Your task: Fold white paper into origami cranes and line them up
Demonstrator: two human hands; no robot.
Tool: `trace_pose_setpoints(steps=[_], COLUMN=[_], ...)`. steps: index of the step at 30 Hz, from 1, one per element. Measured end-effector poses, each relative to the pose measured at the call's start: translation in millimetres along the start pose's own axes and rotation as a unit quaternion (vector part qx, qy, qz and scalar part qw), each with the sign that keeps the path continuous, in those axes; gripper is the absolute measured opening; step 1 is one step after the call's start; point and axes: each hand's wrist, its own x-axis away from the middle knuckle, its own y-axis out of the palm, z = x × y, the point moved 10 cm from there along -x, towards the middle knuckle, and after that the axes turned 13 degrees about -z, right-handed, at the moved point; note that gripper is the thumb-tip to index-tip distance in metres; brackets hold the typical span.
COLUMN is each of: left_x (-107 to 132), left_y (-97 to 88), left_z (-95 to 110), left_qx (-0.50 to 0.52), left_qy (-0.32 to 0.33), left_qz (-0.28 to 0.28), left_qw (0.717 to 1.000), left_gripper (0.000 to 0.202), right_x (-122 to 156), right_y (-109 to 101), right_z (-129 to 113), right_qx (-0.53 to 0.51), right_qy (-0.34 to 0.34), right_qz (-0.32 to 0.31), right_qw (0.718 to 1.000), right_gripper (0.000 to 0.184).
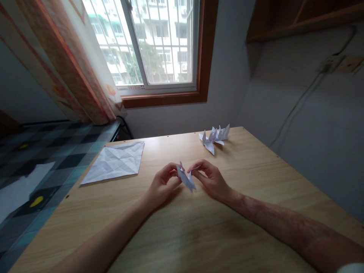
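Note:
A white folded paper crane [186, 181] is held between my two hands, just above the middle of the wooden table. My left hand [167, 177] pinches its left side, thumb and fingers closed on the paper. From the other side, my right hand [209, 175] grips a thin flap of it between thumb and forefinger. Part of the paper is hidden behind my fingers. Beyond my right hand, several finished white paper cranes [209, 142] stand close together near the far edge.
Creased white paper sheets [116, 161] lie flat at the table's far left. The wooden table [182, 235] meets a wall at the right. Left of it is a checked bed [17, 235] with loose white paper [22, 189] on it. A window and curtain [65, 57] are behind.

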Motion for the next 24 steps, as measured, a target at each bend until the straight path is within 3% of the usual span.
trace_pose_setpoints(steps=[5,11,19,24], left_x=[-3.5,-1.2,-2.1,-2.6], left_y=[7.1,-1.0,-11.1,-11.3], left_z=[-6.5,-22.6,-9.7,-8.4], left_qx=[0.036,0.028,0.053,0.061], left_qy=[-0.034,-0.071,-0.029,-0.010], left_qz=[-0.041,0.002,0.055,0.063], left_qw=[0.998,0.997,0.997,0.996], left_gripper=[0.025,0.027,0.035,0.034], right_x=[-1.1,-1.7,-4.9,-3.1], right_y=[1.8,-2.0,3.3,0.6], right_z=[8.9,18.9,21.3,18.6], right_qx=[-0.048,-0.090,-0.156,-0.070], right_qy=[0.011,0.020,0.042,0.044], right_qz=[-0.009,0.004,-0.009,-0.003], right_qw=[0.999,0.996,0.987,0.997], right_gripper=[0.017,0.019,0.029,0.030])
